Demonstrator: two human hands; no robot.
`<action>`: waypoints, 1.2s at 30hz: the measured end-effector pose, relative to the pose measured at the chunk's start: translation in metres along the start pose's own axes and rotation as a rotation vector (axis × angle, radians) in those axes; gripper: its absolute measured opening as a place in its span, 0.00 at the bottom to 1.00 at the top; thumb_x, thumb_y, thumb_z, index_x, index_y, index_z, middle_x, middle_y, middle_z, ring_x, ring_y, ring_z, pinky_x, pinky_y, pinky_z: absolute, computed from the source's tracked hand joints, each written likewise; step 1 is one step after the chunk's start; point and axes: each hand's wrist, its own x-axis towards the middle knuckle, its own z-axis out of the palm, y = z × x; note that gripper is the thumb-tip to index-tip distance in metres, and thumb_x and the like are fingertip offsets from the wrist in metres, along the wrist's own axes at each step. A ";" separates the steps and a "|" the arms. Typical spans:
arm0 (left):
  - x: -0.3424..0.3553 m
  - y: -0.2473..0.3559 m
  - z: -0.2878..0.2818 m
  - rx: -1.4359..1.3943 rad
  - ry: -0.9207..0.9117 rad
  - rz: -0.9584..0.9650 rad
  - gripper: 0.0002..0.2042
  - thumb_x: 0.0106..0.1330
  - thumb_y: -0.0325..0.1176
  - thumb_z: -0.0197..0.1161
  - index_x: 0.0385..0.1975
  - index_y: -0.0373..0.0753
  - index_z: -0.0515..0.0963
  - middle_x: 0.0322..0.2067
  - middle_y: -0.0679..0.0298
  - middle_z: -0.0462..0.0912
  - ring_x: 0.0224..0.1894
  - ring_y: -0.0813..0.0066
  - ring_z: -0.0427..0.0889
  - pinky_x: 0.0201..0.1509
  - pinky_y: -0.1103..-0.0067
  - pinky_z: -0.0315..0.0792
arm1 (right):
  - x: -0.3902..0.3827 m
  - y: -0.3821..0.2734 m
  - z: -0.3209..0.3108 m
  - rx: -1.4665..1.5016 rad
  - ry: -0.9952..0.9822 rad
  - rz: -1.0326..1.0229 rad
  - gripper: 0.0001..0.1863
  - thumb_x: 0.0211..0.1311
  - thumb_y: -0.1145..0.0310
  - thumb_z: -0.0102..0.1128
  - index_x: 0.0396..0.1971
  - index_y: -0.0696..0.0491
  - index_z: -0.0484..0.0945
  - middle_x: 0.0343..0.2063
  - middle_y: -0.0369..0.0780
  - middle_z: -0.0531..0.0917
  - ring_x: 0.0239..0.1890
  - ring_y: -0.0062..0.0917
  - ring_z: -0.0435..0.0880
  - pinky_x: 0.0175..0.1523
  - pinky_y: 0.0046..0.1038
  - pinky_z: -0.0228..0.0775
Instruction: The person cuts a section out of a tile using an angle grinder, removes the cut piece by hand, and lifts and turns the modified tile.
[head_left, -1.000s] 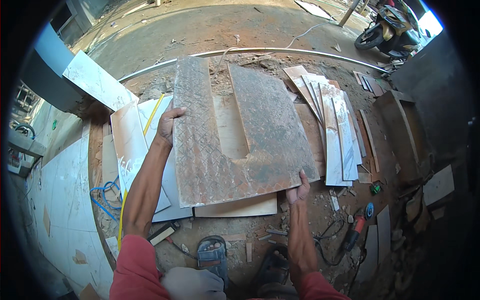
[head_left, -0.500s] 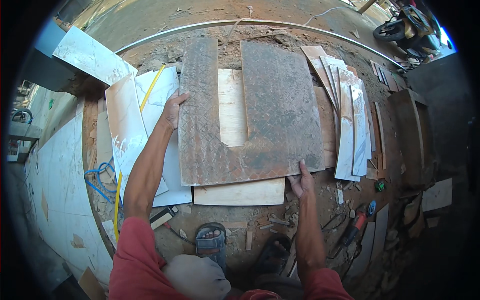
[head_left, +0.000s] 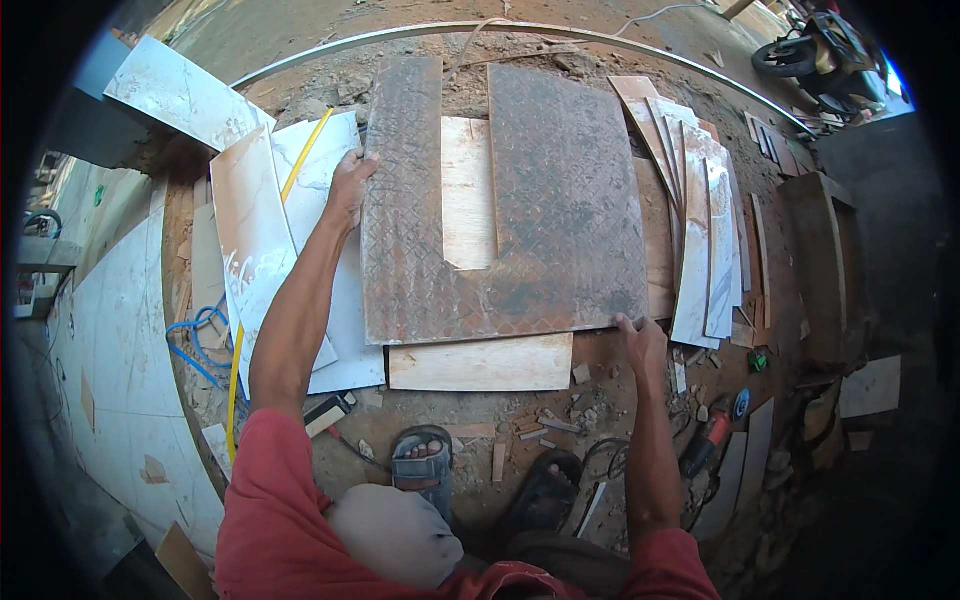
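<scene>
On a dusty floor (head_left: pixel 620 400), both hands grip the notched tile (head_left: pixel 560 200): left hand (head_left: pixel 349 187) its left edge, right hand (head_left: pixel 641 335) its near corner

Around you lie a fan of narrow marble-patterned tile strips (head_left: pixel 700 230), a red angle grinder (head_left: pixel 708 445) with its black cable, a coiled blue hose (head_left: pixel 200 345), a yellow level (head_left: pixel 262 290) and a parked scooter (head_left: pixel 825 55) (far right corner).

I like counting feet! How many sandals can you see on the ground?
2. One grey sandal sits below the wooden board, left of the other; a dark sandal lies to its right. None seem hidden.
</scene>
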 end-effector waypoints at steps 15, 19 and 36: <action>-0.018 -0.018 -0.007 0.247 0.155 0.057 0.17 0.70 0.33 0.56 0.52 0.26 0.74 0.39 0.58 0.82 0.40 0.73 0.80 0.47 0.77 0.74 | 0.082 -0.015 0.002 -0.240 0.352 -0.220 0.34 0.58 0.44 0.66 0.50 0.60 0.74 0.46 0.54 0.79 0.52 0.51 0.78 0.55 0.46 0.70; -0.016 -0.019 -0.010 0.422 0.294 0.099 0.21 0.67 0.36 0.57 0.52 0.25 0.75 0.41 0.55 0.83 0.44 0.68 0.80 0.52 0.74 0.71 | 0.097 -0.010 -0.001 -0.064 0.285 -0.167 0.33 0.58 0.43 0.66 0.46 0.61 0.76 0.45 0.55 0.80 0.49 0.48 0.80 0.53 0.43 0.71; 0.016 -0.026 0.001 1.147 0.442 0.329 0.24 0.68 0.46 0.54 0.50 0.29 0.80 0.44 0.41 0.81 0.51 0.45 0.79 0.59 0.65 0.70 | 0.071 -0.018 0.035 0.046 0.517 -0.130 0.32 0.66 0.42 0.54 0.47 0.61 0.78 0.43 0.54 0.83 0.48 0.49 0.81 0.53 0.44 0.69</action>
